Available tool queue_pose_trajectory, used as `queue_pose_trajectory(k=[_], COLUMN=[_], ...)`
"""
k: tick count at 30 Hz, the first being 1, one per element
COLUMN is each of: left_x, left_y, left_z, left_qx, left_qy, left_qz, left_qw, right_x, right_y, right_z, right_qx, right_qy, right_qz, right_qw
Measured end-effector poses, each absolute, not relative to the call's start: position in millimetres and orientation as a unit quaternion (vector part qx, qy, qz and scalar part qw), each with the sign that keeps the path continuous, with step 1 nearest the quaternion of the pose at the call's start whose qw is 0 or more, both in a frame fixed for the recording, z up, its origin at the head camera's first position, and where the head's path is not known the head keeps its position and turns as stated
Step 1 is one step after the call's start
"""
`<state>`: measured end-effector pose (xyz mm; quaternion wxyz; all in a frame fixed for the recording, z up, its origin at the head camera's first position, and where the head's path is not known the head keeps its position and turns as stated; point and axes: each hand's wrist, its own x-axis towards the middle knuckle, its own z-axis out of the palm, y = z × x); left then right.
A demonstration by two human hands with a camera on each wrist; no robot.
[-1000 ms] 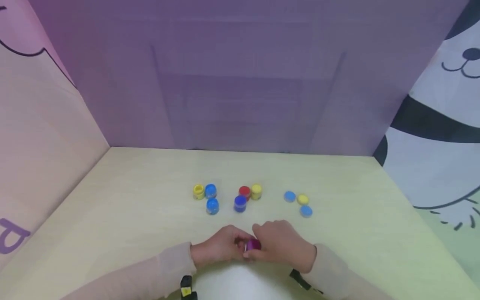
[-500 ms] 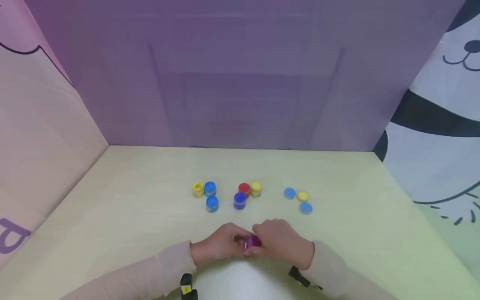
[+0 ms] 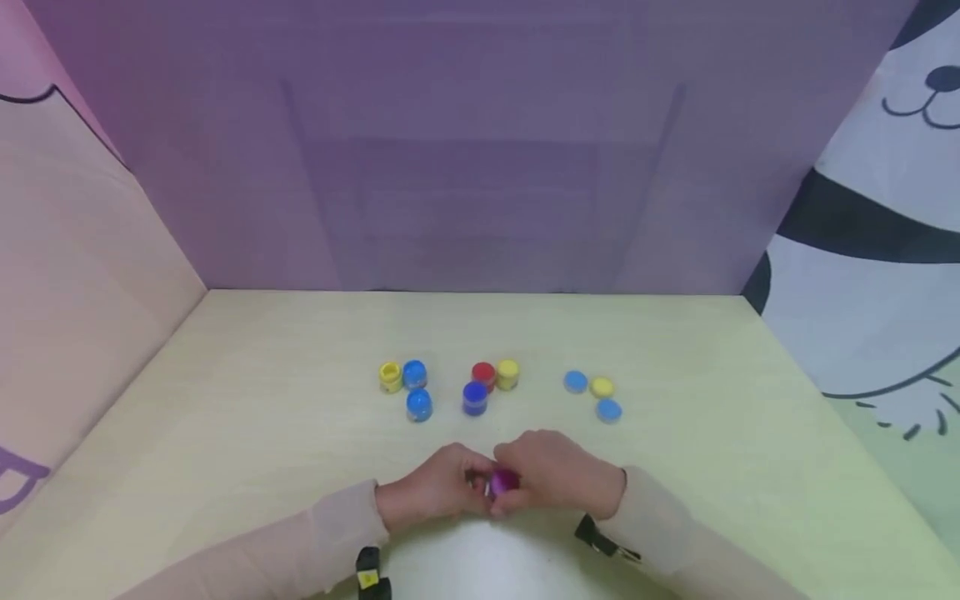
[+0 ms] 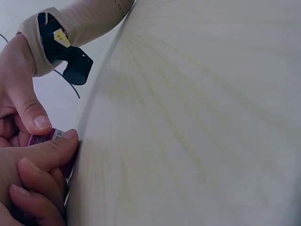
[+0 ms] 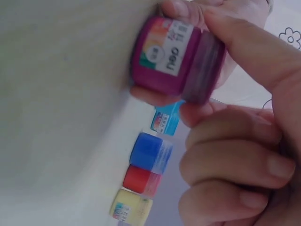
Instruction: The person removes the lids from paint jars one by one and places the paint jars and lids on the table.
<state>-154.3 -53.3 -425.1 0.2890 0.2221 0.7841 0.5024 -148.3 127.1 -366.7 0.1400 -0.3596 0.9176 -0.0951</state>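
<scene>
A small purple paint jar (image 5: 162, 56) with a printed label is between both hands near the front of the table. My left hand (image 3: 442, 483) holds the jar's labelled body, its thumb across the label side in the left wrist view. At the other end, my right hand (image 3: 558, 475) pinches the lid (image 5: 205, 66) between thumb and index finger, the other fingers curled below. The lid sits on the jar. In the head view the fingers cover most of the jar, with only a purple patch showing.
Beyond the hands stand an open yellow jar (image 3: 391, 377) and two blue jars (image 3: 419, 405). A red jar (image 3: 483, 374), a pale yellow jar (image 3: 507, 374) and a dark blue jar (image 3: 475, 398) stand mid-table. Loose blue lids (image 3: 609, 410) and a yellow lid (image 3: 602, 387) lie rightward.
The head view has shifted slightly, so the jars and lids appear a little higher and further left. Both hands keep their hold on the purple jar, with little visible movement.
</scene>
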Motion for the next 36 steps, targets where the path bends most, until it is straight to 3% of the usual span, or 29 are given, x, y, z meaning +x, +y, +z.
queue_pose_trajectory(k=[15,24,36], left_x=[-150.7,-152.2,-151.3], left_y=[-54.3,-51.5,-52.9], left_z=[-423.8,-421.9,-422.6], left_qx=[0.216,0.231,0.184], left_qy=[0.773,0.768,0.773], left_qz=[0.523,0.527,0.524], left_qw=[0.286,0.282,0.306], right_x=[-144.5,-137.8,-132.8], right_y=[109.9,107.0,120.7], right_z=[-352.8,-349.0,-362.9], right_qx=[-0.344,-0.339,-0.298], right_qy=[0.919,0.926,0.946], right_qz=[-0.031,-0.008,-0.042], right_qw=[0.188,0.166,0.124])
